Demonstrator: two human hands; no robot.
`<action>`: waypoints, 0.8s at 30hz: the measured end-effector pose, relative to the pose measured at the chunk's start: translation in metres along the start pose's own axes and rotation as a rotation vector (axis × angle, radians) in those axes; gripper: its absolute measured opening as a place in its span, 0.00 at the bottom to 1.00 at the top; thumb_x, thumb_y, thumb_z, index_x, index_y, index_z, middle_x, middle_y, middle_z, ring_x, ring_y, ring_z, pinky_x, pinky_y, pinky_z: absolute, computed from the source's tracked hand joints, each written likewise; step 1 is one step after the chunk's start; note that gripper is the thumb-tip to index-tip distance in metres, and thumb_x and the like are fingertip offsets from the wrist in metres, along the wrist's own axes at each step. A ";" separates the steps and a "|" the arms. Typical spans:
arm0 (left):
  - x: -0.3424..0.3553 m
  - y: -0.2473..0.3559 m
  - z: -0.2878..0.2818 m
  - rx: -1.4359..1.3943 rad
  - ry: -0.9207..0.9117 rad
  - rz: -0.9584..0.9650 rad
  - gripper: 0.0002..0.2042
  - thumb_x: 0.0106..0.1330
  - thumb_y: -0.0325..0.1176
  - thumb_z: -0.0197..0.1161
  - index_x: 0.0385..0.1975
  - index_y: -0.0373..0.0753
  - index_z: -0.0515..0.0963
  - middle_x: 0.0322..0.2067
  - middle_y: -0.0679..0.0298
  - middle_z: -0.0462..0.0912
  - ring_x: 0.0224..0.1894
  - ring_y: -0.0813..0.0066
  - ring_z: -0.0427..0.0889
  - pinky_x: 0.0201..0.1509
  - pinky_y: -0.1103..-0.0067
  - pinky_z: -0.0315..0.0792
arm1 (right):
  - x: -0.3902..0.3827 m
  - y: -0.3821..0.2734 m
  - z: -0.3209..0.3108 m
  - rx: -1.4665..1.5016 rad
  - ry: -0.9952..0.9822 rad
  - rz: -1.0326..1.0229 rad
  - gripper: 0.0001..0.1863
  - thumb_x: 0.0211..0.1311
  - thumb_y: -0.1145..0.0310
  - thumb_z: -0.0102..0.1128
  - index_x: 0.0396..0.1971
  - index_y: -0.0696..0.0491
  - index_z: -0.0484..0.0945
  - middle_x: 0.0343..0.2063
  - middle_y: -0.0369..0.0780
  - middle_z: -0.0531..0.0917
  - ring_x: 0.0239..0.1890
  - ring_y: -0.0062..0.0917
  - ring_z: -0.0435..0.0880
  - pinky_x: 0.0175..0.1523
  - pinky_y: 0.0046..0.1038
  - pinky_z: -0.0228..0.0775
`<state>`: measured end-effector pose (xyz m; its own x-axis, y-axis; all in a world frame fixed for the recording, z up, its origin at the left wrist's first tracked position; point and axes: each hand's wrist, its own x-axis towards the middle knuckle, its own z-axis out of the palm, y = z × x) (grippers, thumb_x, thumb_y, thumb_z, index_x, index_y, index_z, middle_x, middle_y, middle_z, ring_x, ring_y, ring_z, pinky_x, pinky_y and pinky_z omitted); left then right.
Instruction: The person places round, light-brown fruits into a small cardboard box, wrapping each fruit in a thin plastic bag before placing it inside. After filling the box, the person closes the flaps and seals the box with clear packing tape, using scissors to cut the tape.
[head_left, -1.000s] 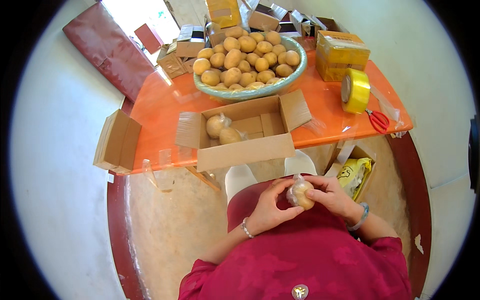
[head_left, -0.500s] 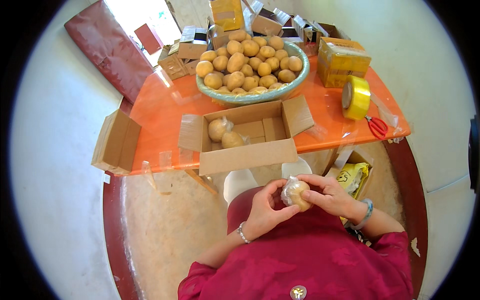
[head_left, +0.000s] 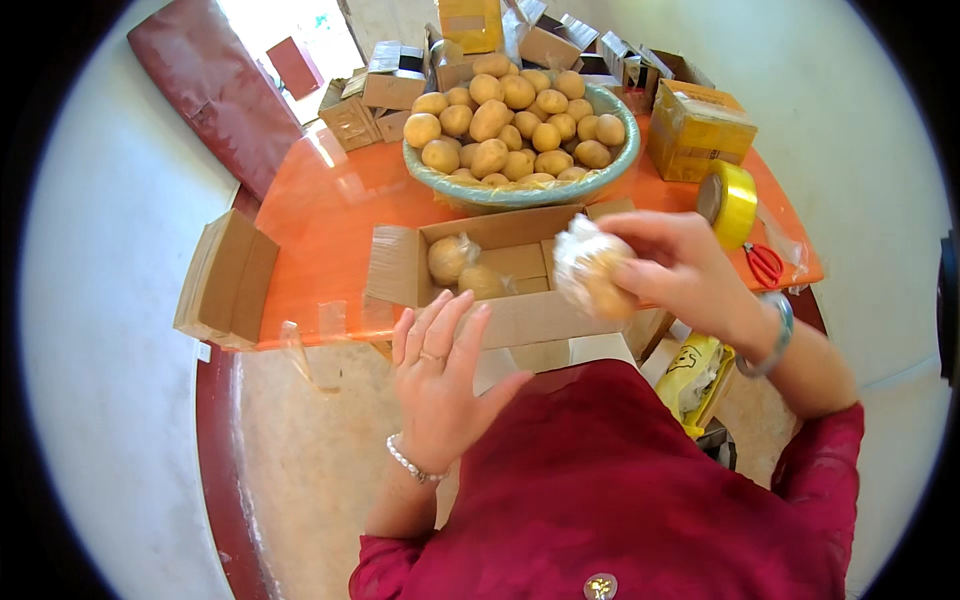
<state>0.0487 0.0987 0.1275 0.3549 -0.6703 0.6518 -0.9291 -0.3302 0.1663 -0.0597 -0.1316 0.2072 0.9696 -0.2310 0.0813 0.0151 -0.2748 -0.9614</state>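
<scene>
Inside the carton (head_left: 525, 318), 2 wrapped round items (head_left: 450, 260) block left, with room rightward.

Crinkled, shiny plastic (head_left: 577, 252) covers the held produce (head_left: 606, 288); the open box (head_left: 515, 268) is matt cardboard; at two o'clock, the tape (head_left: 738, 205) looks glossy.

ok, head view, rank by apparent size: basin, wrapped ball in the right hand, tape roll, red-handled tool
1. Basin
2. Wrapped ball, tape roll: order unsure; the ball, in the right hand, looks nearer the camera
3. Red-handled tool
</scene>
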 end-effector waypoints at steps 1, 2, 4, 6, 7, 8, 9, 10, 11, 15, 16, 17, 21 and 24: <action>0.002 -0.003 0.002 0.021 -0.068 -0.035 0.32 0.43 0.39 0.76 0.51 0.39 0.74 0.55 0.60 0.73 0.57 0.58 0.71 0.62 0.59 0.61 | 0.017 0.009 0.004 -0.069 0.013 -0.046 0.18 0.57 0.69 0.56 0.44 0.65 0.76 0.34 0.40 0.83 0.36 0.17 0.80 0.40 0.22 0.73; 0.002 -0.006 0.006 0.039 -0.098 -0.031 0.30 0.44 0.38 0.75 0.51 0.39 0.74 0.54 0.60 0.74 0.56 0.58 0.72 0.62 0.59 0.61 | 0.035 0.026 0.009 -0.138 0.021 -0.094 0.18 0.56 0.67 0.56 0.42 0.65 0.77 0.31 0.43 0.83 0.33 0.19 0.81 0.38 0.24 0.73; -0.003 -0.015 0.022 0.077 -0.161 -0.033 0.27 0.46 0.36 0.73 0.49 0.39 0.75 0.52 0.59 0.75 0.55 0.58 0.73 0.61 0.60 0.62 | 0.066 0.050 0.019 -0.286 -0.006 -0.087 0.19 0.55 0.64 0.56 0.39 0.66 0.77 0.29 0.46 0.82 0.31 0.25 0.81 0.37 0.27 0.72; -0.006 -0.020 0.028 0.058 -0.116 -0.036 0.25 0.46 0.34 0.71 0.48 0.39 0.76 0.50 0.59 0.77 0.54 0.58 0.74 0.60 0.60 0.64 | 0.091 0.068 0.031 -0.404 -0.031 -0.055 0.20 0.54 0.62 0.55 0.37 0.66 0.77 0.28 0.50 0.82 0.30 0.29 0.80 0.37 0.29 0.71; -0.008 -0.023 0.031 0.049 -0.094 -0.040 0.24 0.47 0.32 0.70 0.47 0.39 0.77 0.49 0.59 0.77 0.53 0.58 0.75 0.59 0.61 0.64 | 0.102 0.077 0.037 -0.447 -0.037 -0.024 0.20 0.54 0.62 0.54 0.36 0.66 0.77 0.29 0.51 0.81 0.31 0.32 0.80 0.38 0.30 0.71; -0.009 -0.024 0.034 0.049 -0.074 -0.024 0.23 0.46 0.31 0.69 0.47 0.39 0.77 0.49 0.59 0.78 0.53 0.59 0.75 0.58 0.61 0.65 | 0.110 0.085 0.043 -0.494 -0.035 0.009 0.20 0.54 0.61 0.54 0.36 0.66 0.77 0.29 0.52 0.81 0.31 0.34 0.80 0.39 0.31 0.71; -0.009 -0.025 0.036 0.049 -0.053 -0.006 0.23 0.46 0.30 0.68 0.46 0.39 0.77 0.49 0.59 0.78 0.52 0.59 0.75 0.58 0.61 0.66 | 0.115 0.095 0.050 -0.395 -0.002 0.055 0.19 0.56 0.62 0.52 0.35 0.65 0.77 0.30 0.52 0.81 0.34 0.34 0.80 0.41 0.33 0.71; -0.009 -0.027 0.038 0.054 -0.032 0.006 0.23 0.45 0.29 0.68 0.46 0.39 0.77 0.48 0.59 0.78 0.52 0.59 0.76 0.57 0.62 0.66 | 0.118 0.095 0.056 -0.304 -0.018 0.152 0.19 0.57 0.63 0.52 0.36 0.65 0.77 0.30 0.52 0.81 0.34 0.34 0.80 0.41 0.33 0.71; -0.009 -0.028 0.038 0.046 -0.030 0.002 0.22 0.45 0.29 0.68 0.45 0.39 0.78 0.48 0.60 0.78 0.51 0.59 0.76 0.56 0.62 0.67 | 0.121 0.094 0.062 -0.214 -0.032 0.249 0.18 0.58 0.63 0.51 0.37 0.65 0.77 0.30 0.52 0.81 0.34 0.35 0.80 0.42 0.34 0.71; -0.008 -0.032 0.038 -0.001 -0.014 -0.005 0.21 0.44 0.28 0.67 0.44 0.39 0.78 0.47 0.60 0.79 0.50 0.61 0.76 0.55 0.63 0.68 | 0.127 0.080 0.065 -0.326 -0.148 0.433 0.18 0.62 0.63 0.51 0.43 0.63 0.76 0.30 0.52 0.81 0.35 0.38 0.80 0.42 0.36 0.71; -0.007 -0.032 0.039 -0.019 -0.011 -0.004 0.21 0.44 0.28 0.67 0.43 0.39 0.79 0.47 0.61 0.79 0.50 0.61 0.76 0.55 0.63 0.67 | 0.128 0.087 0.061 -0.458 -0.146 0.282 0.18 0.62 0.63 0.51 0.43 0.62 0.76 0.30 0.52 0.81 0.35 0.39 0.80 0.42 0.37 0.71; -0.006 -0.032 0.040 -0.032 -0.009 -0.002 0.21 0.44 0.28 0.67 0.43 0.39 0.79 0.47 0.61 0.79 0.50 0.61 0.76 0.55 0.63 0.67 | 0.127 0.097 0.055 -0.590 -0.141 0.132 0.17 0.61 0.63 0.52 0.43 0.62 0.76 0.30 0.51 0.81 0.35 0.40 0.80 0.42 0.37 0.71; -0.007 -0.034 0.038 -0.047 -0.015 -0.021 0.21 0.44 0.27 0.67 0.43 0.39 0.79 0.46 0.61 0.79 0.50 0.61 0.76 0.55 0.64 0.67 | 0.117 0.088 0.054 -0.722 -0.022 -0.045 0.14 0.58 0.64 0.58 0.37 0.60 0.76 0.30 0.51 0.81 0.36 0.43 0.80 0.43 0.39 0.71; -0.006 -0.033 0.037 -0.053 -0.017 -0.020 0.21 0.43 0.27 0.67 0.43 0.39 0.79 0.46 0.61 0.79 0.50 0.62 0.76 0.55 0.64 0.67 | 0.113 0.085 0.054 -0.622 -0.048 0.006 0.13 0.56 0.66 0.63 0.35 0.60 0.74 0.30 0.49 0.82 0.36 0.39 0.82 0.42 0.35 0.73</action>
<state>0.0810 0.0889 0.0904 0.3743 -0.6751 0.6357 -0.9261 -0.3080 0.2181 0.0645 -0.1311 0.1202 0.9793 -0.1962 0.0505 -0.1217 -0.7691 -0.6274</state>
